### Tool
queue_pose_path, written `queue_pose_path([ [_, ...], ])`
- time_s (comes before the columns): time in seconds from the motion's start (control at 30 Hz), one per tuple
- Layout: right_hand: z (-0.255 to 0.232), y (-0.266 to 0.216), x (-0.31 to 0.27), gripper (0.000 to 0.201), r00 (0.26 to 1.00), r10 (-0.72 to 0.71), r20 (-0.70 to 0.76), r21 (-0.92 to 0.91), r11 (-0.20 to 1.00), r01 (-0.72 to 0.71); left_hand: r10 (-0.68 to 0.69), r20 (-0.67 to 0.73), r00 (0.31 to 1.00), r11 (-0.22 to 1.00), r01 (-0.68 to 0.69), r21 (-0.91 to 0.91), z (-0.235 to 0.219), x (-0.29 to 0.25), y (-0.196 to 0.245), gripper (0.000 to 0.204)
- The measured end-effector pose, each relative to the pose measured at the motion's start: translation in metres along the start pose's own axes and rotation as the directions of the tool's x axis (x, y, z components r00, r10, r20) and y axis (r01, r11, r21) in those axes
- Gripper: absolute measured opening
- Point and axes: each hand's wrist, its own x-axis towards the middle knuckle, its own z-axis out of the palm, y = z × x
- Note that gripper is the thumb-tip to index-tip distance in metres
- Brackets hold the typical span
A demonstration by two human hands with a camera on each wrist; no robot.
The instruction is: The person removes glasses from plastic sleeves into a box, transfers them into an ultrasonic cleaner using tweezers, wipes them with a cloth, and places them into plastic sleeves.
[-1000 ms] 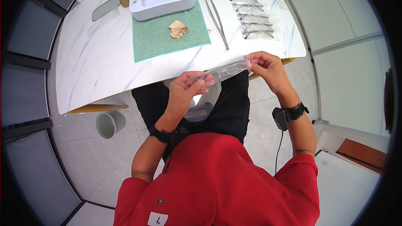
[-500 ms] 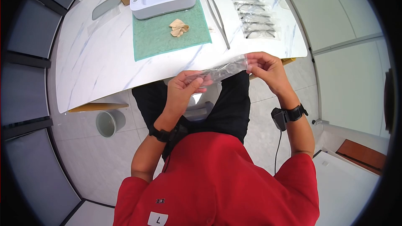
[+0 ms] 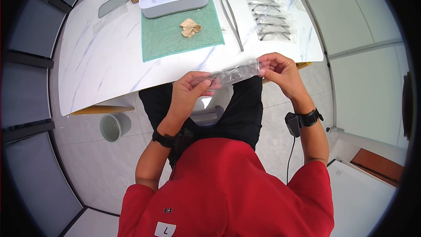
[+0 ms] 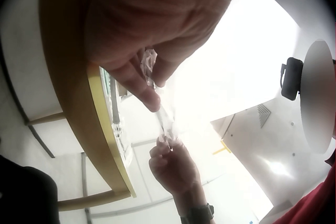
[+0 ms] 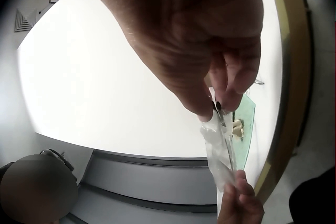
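A clear plastic bag [image 3: 237,73] with a pair of glasses inside stretches between both hands, over the lap at the table's front edge. My left hand [image 3: 187,90] grips its left end, thumb on top and fingers beneath. At the other end, my right hand [image 3: 280,71] pinches the bag between thumb and fingers. The right wrist view shows the dark tips of the glasses [image 5: 218,107] close to the right fingertips. In the left wrist view the crinkled bag [image 4: 167,124] runs from the left fingers to the right hand.
A white cleaner tub [image 3: 175,0] stands on a green cloth [image 3: 162,46], with a crumpled beige cloth [image 3: 190,27] before it. Several bagged glasses [image 3: 274,33] lie in a column at right. A grey cable [image 3: 232,19] lies between. A bin [image 3: 111,128] stands on the floor.
Both hands keep their hold on the bag. The bag has turned slightly between them, and the left hand has shifted a little to the left and up.
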Motion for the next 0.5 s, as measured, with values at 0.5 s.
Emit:
queue_pose_path([
  [0.5, -0.021, -0.01, 0.016, 0.01, 0.995, -0.037, -0.09, -0.069, 0.997, 0.031, 0.241, -0.28, 0.929, 0.929, -0.137, 0.345, -0.106, -0.036, 0.126, 0.018],
])
